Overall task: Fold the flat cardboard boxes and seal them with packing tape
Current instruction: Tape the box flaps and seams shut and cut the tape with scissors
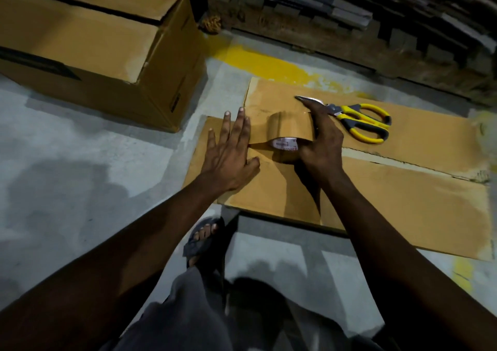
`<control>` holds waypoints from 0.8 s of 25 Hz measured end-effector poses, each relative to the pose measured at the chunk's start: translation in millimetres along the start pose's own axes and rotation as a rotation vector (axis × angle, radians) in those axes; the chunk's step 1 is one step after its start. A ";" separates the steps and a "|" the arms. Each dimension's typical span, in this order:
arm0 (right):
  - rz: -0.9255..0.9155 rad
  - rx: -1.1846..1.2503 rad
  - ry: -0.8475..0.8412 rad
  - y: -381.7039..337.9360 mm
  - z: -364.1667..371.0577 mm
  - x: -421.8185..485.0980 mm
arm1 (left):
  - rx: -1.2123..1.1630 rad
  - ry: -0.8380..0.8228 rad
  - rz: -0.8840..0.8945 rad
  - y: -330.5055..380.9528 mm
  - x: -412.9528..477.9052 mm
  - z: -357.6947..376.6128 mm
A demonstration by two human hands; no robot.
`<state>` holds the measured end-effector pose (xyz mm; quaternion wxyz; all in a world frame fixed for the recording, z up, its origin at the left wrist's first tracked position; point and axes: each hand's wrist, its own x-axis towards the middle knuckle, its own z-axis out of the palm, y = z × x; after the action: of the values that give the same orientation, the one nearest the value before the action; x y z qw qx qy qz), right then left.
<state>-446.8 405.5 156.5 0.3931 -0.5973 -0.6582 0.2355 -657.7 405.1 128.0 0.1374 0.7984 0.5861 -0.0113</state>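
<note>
A brown cardboard box (pixel 390 194) lies low on the floor with its two top flaps closed and a seam running between them. My right hand (pixel 321 146) grips a roll of brown packing tape (pixel 287 132) standing on the box's left end. A short strip of tape runs from the roll leftward under my left hand (pixel 230 154). That hand lies flat with straight, spread fingers, pressing the tape onto the box's left edge.
Yellow-handled scissors (pixel 357 120) lie on the far flap, just right of the tape roll. A large folded cardboard box (pixel 102 46) stands at the upper left. Stacked flat cardboard (pixel 349 9) lines the back. My sandalled foot (pixel 204 240) is on the grey floor near the box.
</note>
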 end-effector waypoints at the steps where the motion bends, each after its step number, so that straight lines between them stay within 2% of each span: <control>1: 0.014 -0.027 -0.041 0.4 -2.0 -0.9 | 0.055 -0.008 0.017 0.9 -0.8 -0.8; 3: 0.012 -0.147 -0.113 3.5 -9.8 -0.5 | 0.120 -0.037 0.014 2.4 0.5 -2.5; 5: -0.023 -0.396 -0.144 10.5 -25.7 -1.3 | 0.162 -0.076 0.001 6.8 2.0 -6.2; 7: -0.078 -0.596 -0.094 19.1 -47.6 -5.5 | 0.198 -0.137 0.001 11.7 3.6 -11.6; 8: -0.081 -0.622 -0.052 24.2 -59.7 -8.3 | 0.217 -0.174 -0.004 14.2 4.7 -15.4; 10: -0.019 -0.581 0.007 34.3 -80.2 -14.6 | 0.277 -0.243 -0.015 18.9 8.5 -24.8; 13: 0.070 -0.468 -0.013 40.4 -88.6 -14.1 | 0.362 -0.373 -0.005 31.7 20.4 -41.3; 15: 0.109 -0.483 -0.031 40.0 -84.0 -13.5 | 0.346 -0.399 0.015 52.8 25.5 -43.7; 17: 0.139 -0.500 -0.049 40.1 -78.9 -14.8 | 0.240 -0.362 -0.002 83.1 24.5 -30.1; 20: 0.115 -0.495 -0.096 38.7 -76.7 -16.6 | 0.107 -0.203 -0.075 123.3 17.4 3.2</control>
<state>-362.7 384.0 167.0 0.1892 -0.6998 -0.6788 0.1172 -536.0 386.7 147.3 0.1526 0.7769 0.5971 -0.1285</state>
